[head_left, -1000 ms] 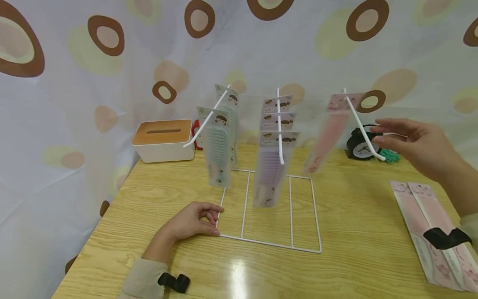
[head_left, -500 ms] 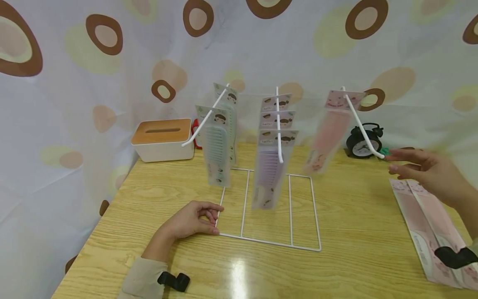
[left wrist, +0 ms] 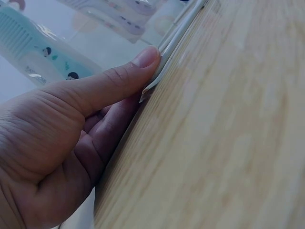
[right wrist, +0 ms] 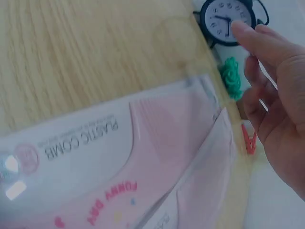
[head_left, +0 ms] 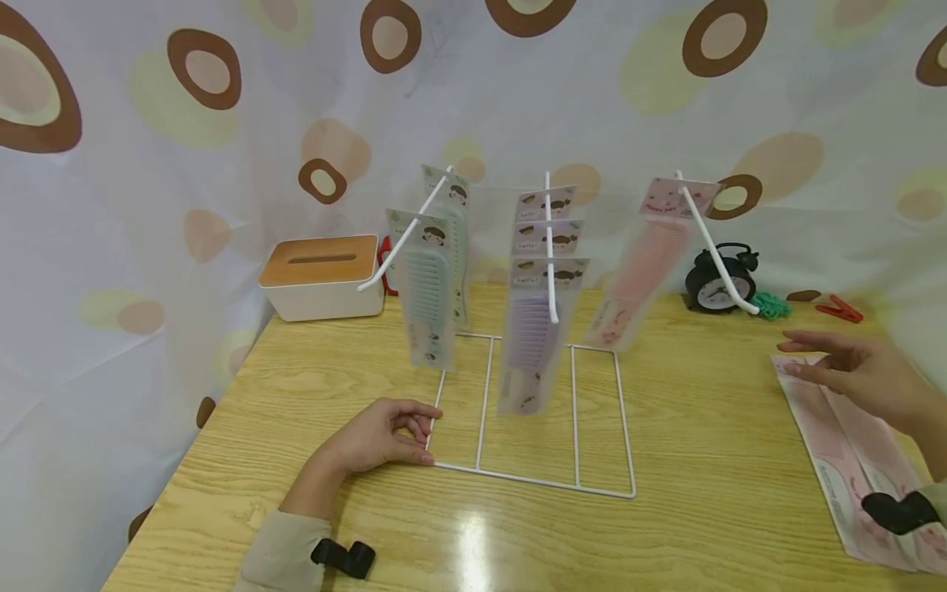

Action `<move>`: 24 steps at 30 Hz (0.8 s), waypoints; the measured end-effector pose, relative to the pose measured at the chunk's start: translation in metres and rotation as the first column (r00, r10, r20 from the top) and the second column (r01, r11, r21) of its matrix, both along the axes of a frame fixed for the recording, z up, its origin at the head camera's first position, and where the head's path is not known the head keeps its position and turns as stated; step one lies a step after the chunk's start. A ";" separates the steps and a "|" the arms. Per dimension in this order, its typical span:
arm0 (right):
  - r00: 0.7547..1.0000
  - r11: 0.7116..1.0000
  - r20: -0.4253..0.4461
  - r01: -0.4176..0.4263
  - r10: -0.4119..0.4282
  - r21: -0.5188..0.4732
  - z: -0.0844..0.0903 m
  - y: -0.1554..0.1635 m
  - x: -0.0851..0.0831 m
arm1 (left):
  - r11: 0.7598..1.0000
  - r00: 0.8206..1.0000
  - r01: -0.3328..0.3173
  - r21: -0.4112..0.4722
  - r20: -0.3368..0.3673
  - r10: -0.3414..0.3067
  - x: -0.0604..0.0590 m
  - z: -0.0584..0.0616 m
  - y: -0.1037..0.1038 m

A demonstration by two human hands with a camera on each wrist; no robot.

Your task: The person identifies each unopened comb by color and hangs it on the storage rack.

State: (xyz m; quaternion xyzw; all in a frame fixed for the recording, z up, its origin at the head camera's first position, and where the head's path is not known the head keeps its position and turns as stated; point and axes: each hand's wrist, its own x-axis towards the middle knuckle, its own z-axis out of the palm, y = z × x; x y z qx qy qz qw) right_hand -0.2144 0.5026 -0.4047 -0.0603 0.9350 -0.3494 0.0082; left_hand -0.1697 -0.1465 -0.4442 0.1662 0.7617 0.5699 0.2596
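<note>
Pinching the near-left corner of the white wire rack (head_left: 533, 481) with left hand (head_left: 377, 436), thumb pressed on the wire. Hovering right hand (head_left: 858, 374), fingers loosely spread and holding nothing, over pink comb packs (head_left: 843, 444) at the desk's (head_left: 703, 427) right edge.

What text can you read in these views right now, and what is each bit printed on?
"PLASTIC COMB": pink comb packet lying on the table, right wrist view.
"FUNNY" in pink letters: same packet; the word after it is cut off.
Clock dial numerals: too small to read.
Header cards on the hanging comb packets: too blurred to read.

White wire rack (head_left: 577, 411) upright on table; 2 pink comb pkgs (head_left: 836, 444) flat, right edge.
</note>
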 end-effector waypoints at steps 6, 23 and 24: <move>0.999 0.997 -0.033 -0.026 0.029 0.069 -0.018 0.017 -0.003 | 1.000 1.000 -0.005 0.000 0.000 0.005 0.000 0.000 -0.001; 0.997 0.981 -0.064 -0.019 0.032 0.192 -0.033 0.005 -0.015 | 1.000 1.000 -0.008 -0.003 0.001 0.008 -0.001 -0.002 -0.002; 0.998 0.985 -0.068 -0.006 0.018 0.172 -0.033 0.003 -0.015 | 1.000 1.000 -0.007 -0.001 0.002 0.007 -0.001 -0.003 -0.001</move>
